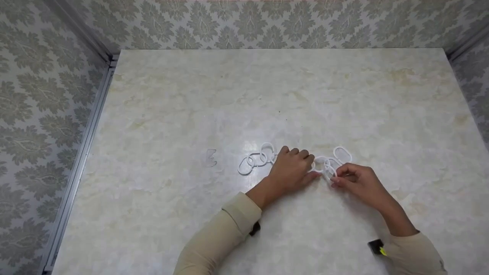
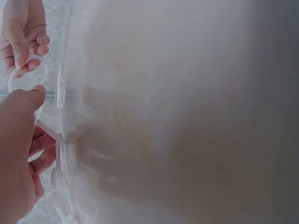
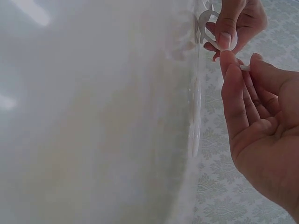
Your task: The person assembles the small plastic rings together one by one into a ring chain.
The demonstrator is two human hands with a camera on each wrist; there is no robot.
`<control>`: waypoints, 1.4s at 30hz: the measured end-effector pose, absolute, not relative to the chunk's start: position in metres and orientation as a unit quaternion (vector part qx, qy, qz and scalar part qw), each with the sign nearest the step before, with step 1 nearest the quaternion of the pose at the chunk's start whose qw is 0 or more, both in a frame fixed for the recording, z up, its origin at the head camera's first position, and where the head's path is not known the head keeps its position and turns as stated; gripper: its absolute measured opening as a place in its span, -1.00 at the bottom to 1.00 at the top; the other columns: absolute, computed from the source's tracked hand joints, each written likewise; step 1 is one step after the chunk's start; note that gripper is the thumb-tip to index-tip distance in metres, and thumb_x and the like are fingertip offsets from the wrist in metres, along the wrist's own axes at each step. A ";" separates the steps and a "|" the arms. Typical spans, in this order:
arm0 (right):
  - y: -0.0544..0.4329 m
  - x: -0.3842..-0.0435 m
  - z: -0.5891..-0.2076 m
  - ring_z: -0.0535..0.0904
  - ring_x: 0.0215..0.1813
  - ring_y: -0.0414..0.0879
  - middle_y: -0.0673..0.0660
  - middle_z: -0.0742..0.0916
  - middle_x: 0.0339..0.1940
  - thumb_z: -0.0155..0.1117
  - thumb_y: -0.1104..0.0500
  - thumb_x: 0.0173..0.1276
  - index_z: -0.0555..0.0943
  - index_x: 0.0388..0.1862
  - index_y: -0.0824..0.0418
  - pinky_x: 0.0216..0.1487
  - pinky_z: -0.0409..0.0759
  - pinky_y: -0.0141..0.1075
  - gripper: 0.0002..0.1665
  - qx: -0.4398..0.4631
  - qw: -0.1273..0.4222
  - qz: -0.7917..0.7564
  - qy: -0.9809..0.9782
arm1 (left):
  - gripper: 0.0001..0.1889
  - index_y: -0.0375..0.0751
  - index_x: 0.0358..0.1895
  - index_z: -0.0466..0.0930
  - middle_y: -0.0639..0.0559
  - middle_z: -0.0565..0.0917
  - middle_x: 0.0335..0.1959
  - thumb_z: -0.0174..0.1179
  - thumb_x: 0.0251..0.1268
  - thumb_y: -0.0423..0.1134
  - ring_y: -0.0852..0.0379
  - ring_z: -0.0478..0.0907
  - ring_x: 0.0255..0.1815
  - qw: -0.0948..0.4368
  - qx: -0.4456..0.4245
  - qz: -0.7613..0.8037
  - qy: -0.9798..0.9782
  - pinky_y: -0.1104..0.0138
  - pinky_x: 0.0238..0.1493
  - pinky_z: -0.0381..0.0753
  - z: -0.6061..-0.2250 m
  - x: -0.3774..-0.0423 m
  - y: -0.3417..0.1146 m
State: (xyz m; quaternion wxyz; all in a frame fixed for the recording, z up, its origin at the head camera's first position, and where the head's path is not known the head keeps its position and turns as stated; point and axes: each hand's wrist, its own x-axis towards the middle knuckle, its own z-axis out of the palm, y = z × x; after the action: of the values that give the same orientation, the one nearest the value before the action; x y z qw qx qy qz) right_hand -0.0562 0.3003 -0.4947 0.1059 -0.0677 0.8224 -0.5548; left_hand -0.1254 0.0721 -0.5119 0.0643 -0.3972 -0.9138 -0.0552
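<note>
White plastic oval chain links (image 1: 244, 174) lie joined in a short row on the table, left of my left hand (image 1: 292, 168). That hand covers the middle of the chain; its thumb and fingers pinch a white link (image 3: 202, 23), seen clearly in the right wrist view. My right hand (image 1: 361, 183) pinches the edge of another white link (image 3: 244, 67) between thumb and fingertips. Between the hands, links overlap, and I cannot tell which are hooked together. Beyond my right fingers lies another oval link (image 1: 335, 150) on the table.
A flat, clear piece with a notched outline (image 1: 211, 158) lies left of the chain. The pale marbled table (image 1: 172, 95) meets patterned wall panels (image 1: 248, 23) at the back, with a metal rail (image 1: 86, 152) along its left edge.
</note>
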 end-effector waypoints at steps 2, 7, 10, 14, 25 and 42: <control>0.301 -0.056 -0.495 0.78 -0.26 -0.35 -0.18 0.76 -0.35 0.29 0.37 0.40 0.57 -0.20 0.53 -0.22 0.71 -0.44 -0.83 -0.071 0.110 -0.554 0.822 | -0.48 0.02 0.03 0.65 0.16 0.71 -0.05 -0.04 0.46 0.33 0.10 0.68 -0.10 0.064 -0.398 -0.059 -0.913 0.18 -0.08 0.51 -0.512 -0.125 0.072; 0.300 -0.057 -0.494 0.77 -0.25 -0.36 -0.18 0.76 -0.35 0.29 0.35 0.42 0.57 -0.19 0.53 -0.22 0.71 -0.45 -0.81 -0.062 0.119 -0.559 0.818 | -0.48 0.01 0.02 0.66 0.16 0.71 -0.07 -0.04 0.46 0.34 0.10 0.68 -0.11 0.061 -0.399 -0.062 -0.913 0.18 -0.09 0.51 -0.512 -0.126 0.071; 0.299 -0.058 -0.494 0.77 -0.24 -0.38 -0.19 0.76 -0.36 0.29 0.34 0.42 0.57 -0.20 0.52 -0.22 0.70 -0.46 -0.80 -0.057 0.126 -0.555 0.820 | -0.49 0.01 0.00 0.66 0.16 0.71 -0.09 -0.03 0.46 0.33 0.11 0.69 -0.12 0.058 -0.397 -0.066 -0.914 0.18 -0.10 0.51 -0.512 -0.126 0.071; 0.297 -0.058 -0.496 0.76 -0.25 -0.40 -0.19 0.76 -0.38 0.32 0.33 0.40 0.57 -0.23 0.48 -0.23 0.70 -0.46 -0.82 -0.059 0.128 -0.542 0.829 | -0.50 0.02 0.00 0.66 0.17 0.71 -0.09 -0.03 0.46 0.32 0.11 0.69 -0.12 0.050 -0.395 -0.070 -0.915 0.18 -0.09 0.50 -0.513 -0.127 0.070; 0.295 -0.059 -0.497 0.74 -0.24 -0.40 -0.10 0.75 -0.35 0.34 0.34 0.37 0.61 -0.23 0.40 -0.27 0.66 -0.48 -0.89 -0.074 0.104 -0.517 0.847 | -0.51 0.04 0.04 0.65 0.17 0.71 -0.06 -0.01 0.46 0.31 0.10 0.68 -0.13 0.032 -0.395 -0.075 -0.915 0.17 -0.09 0.52 -0.513 -0.127 0.070; 0.293 -0.058 -0.496 0.73 -0.31 -0.38 0.18 0.80 -0.37 0.37 0.31 0.36 0.64 -0.26 0.32 -0.34 0.59 -0.51 -0.92 -0.091 0.060 -0.481 0.870 | -0.59 0.11 0.00 0.72 0.16 0.71 -0.07 -0.04 0.52 0.22 0.08 0.67 -0.09 -0.035 -0.324 -0.150 -0.934 0.14 -0.08 0.48 -0.508 -0.125 0.073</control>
State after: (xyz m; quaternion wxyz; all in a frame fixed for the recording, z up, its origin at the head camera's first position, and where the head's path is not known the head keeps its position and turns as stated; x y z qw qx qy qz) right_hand -0.0581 0.2933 -0.4959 0.0603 -0.0908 0.8701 -0.4806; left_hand -0.1253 0.0733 -0.5079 -0.0354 -0.3237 -0.9336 -0.1495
